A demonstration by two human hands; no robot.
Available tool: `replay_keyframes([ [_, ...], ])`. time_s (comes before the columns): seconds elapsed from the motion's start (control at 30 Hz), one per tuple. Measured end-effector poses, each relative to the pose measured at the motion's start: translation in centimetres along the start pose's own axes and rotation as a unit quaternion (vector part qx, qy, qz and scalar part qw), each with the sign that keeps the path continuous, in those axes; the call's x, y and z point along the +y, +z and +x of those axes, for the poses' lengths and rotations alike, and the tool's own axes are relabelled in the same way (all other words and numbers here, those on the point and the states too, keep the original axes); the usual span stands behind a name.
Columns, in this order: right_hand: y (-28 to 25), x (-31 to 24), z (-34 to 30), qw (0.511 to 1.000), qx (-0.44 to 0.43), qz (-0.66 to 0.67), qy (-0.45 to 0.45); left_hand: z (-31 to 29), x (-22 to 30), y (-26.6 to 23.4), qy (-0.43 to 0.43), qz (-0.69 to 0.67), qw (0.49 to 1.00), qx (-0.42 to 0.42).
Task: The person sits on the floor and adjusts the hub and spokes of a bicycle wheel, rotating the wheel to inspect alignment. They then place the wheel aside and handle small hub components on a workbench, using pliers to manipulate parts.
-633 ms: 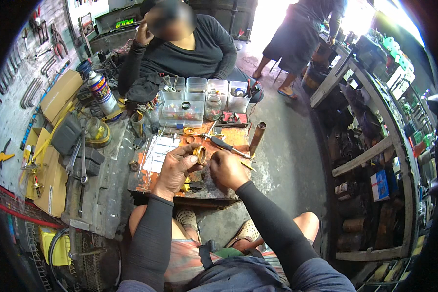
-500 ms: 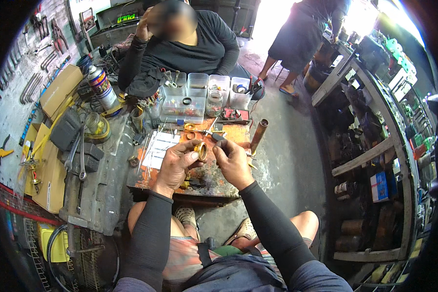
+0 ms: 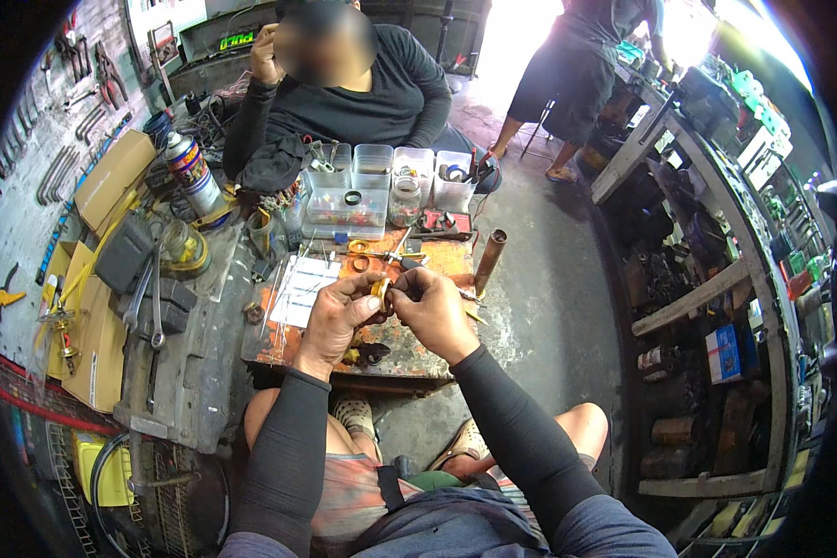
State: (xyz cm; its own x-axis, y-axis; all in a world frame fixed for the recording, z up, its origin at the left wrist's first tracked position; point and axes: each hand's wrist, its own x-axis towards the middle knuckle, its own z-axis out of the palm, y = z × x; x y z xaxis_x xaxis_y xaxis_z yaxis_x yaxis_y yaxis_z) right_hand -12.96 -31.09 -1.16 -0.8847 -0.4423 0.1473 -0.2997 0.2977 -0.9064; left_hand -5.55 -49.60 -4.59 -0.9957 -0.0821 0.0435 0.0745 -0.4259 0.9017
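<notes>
My left hand [image 3: 333, 321] pinches a brass-coloured ring [image 3: 379, 292] on edge between thumb and fingers. My right hand [image 3: 437, 314] is closed in a pinch right beside the ring, its fingertips meeting the ring's right side. Something small and dark may sit between those fingertips, but I cannot make it out. Both hands are above a worn orange worktable [image 3: 417, 357]. Beyond them on the tabletop are another ring [image 3: 360, 264] and a yellow-handled tool [image 3: 374, 249]. Pliers [image 3: 367, 353] lie close below my hands.
Clear plastic bins [image 3: 344, 216] line the table's far side, with a glass jar [image 3: 405, 200] among them. A white sheet [image 3: 304, 284] lies left, and a brown tube [image 3: 490, 260] stands right. Opposite me sits a person [image 3: 344, 121]; shelving [image 3: 693, 302] runs along the right.
My right hand has moved left, closing the gap to the ring. My left hand still holds the ring, now turned more edge-on. The standing person in the background has shifted stance.
</notes>
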Motion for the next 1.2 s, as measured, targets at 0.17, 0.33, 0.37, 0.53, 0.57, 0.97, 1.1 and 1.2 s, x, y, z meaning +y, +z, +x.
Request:
replay_keyframes([
  [0.17, -1.0, 0.6, 0.7, 0.959, -0.094, 0.227, 0.139, 0.0, 0.0, 0.1, -0.013, -0.007, 1.0, -0.011],
  [0.33, -1.7, 0.7, 0.7, 0.915, -0.136, 0.326, 0.192, -0.1, -0.1, 0.4, -0.006, 0.001, 1.0, -0.011],
  [0.37, -1.8, 0.7, 0.6, 0.914, -0.134, 0.329, 0.197, -0.1, -0.1, 0.5, -0.009, 0.0, 1.0, -0.014],
  [0.53, -2.0, 1.0, 0.6, 0.909, -0.154, 0.333, 0.198, -0.2, -0.2, 0.2, -0.021, -0.012, 0.999, -0.023],
  [0.57, -2.3, 1.0, 0.5, 0.904, -0.165, 0.339, 0.203, -0.2, -0.3, 0.3, -0.023, -0.015, 0.999, -0.024],
  [0.97, -2.5, 3.6, -0.6, 0.874, -0.141, 0.421, 0.197, -0.1, 0.0, 0.7, -0.018, -0.06, 0.998, -0.009],
  [1.1, -1.6, 4.6, -0.7, 0.983, -0.083, 0.11, 0.123, -0.2, 0.5, -1.1, 0.003, -0.059, 0.998, 0.015],
  [1.2, -1.0, 6.0, -0.9, 0.991, -0.026, -0.129, 0.026, -0.9, 1.4, -2.5, 0.027, -0.071, 0.997, 0.034],
])
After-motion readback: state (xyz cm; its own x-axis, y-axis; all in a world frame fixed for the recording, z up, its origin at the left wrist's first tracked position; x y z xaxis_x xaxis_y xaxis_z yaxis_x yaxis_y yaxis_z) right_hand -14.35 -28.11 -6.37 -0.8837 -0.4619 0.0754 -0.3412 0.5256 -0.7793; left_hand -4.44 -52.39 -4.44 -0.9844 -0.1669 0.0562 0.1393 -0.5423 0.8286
